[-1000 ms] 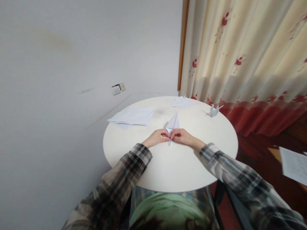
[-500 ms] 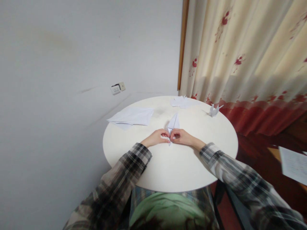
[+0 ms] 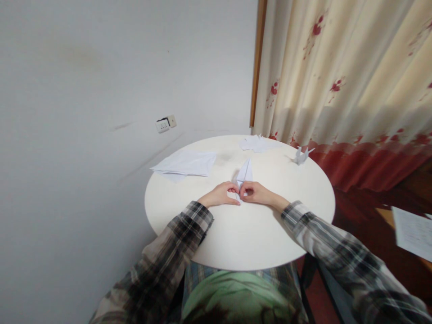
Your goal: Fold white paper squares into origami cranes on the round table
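Note:
A folded piece of white paper (image 3: 245, 171) lies at the middle of the round table, its pointed end facing away from me. My left hand (image 3: 222, 194) grips its near left side, with the thumb at the lower tip and the fingers curled above. From the other side my right hand (image 3: 255, 192) pinches the near part between thumb and forefinger. The fingertips of both hands almost meet over the paper and hide part of its folds.
White sheets (image 3: 187, 163) are stacked on the round white table (image 3: 249, 238) at the left. Paper pieces (image 3: 254, 143) lie at the far edge, and a folded paper crane (image 3: 301, 155) stands at the right. A wall and curtain (image 3: 337, 81) border the table.
My left thumb has slid slightly down and right towards the paper's near tip. My right hand has hardly moved.

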A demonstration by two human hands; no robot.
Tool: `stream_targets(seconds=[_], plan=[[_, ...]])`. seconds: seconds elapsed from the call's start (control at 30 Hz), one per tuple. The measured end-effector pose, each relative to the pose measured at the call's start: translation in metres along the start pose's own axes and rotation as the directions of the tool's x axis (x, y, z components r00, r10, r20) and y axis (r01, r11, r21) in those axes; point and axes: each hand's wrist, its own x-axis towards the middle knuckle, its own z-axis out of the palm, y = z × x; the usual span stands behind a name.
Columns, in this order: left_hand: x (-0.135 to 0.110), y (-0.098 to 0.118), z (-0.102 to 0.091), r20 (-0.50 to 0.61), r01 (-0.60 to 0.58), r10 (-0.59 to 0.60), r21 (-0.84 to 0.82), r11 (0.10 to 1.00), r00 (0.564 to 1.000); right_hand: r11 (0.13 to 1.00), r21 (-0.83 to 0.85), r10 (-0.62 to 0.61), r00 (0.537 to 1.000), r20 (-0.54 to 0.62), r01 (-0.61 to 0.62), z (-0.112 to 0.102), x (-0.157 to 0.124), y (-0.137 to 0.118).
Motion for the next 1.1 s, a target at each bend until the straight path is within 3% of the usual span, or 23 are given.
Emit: stream_targets(seconds=[0.23, 0.4, 0.5, 0.87, 1.1], plan=[[-0.001, 0.001, -0.001, -0.004, 0.015, -0.015, 0.045, 0.999, 1.0, 0.999, 0.02, 0.048, 0.999, -0.012, -0.048, 0.0, -0.001, -0.001], [0.0, 0.0, 0.0, -0.007, 0.039, -0.039, 0.052, 0.998, 0.999, 0.987, -0.055, 0.143, 0.977, -0.156, -0.153, 0.002, 0.002, -0.001], [0.001, 0.0, 0.002, -0.024, 0.08, -0.078, 0.051, 0.996, 0.997, 0.977, -0.097, 0.169, 0.97, -0.177, -0.188, 0.003, 0.004, -0.001], [0.001, 0.013, 0.0, 0.002, 0.113, -0.113, -0.037, 0.993, 0.994, 0.96, -0.236, 0.105, 0.973, -0.206, -0.154, 0.004, 0.006, 0.008], [0.003, 0.008, 0.0, -0.01, 0.165, -0.169, -0.174, 0.971, 0.986, 0.939, -0.285, 0.13, 0.965, -0.226, -0.193, 0.003, 0.007, 0.008]])
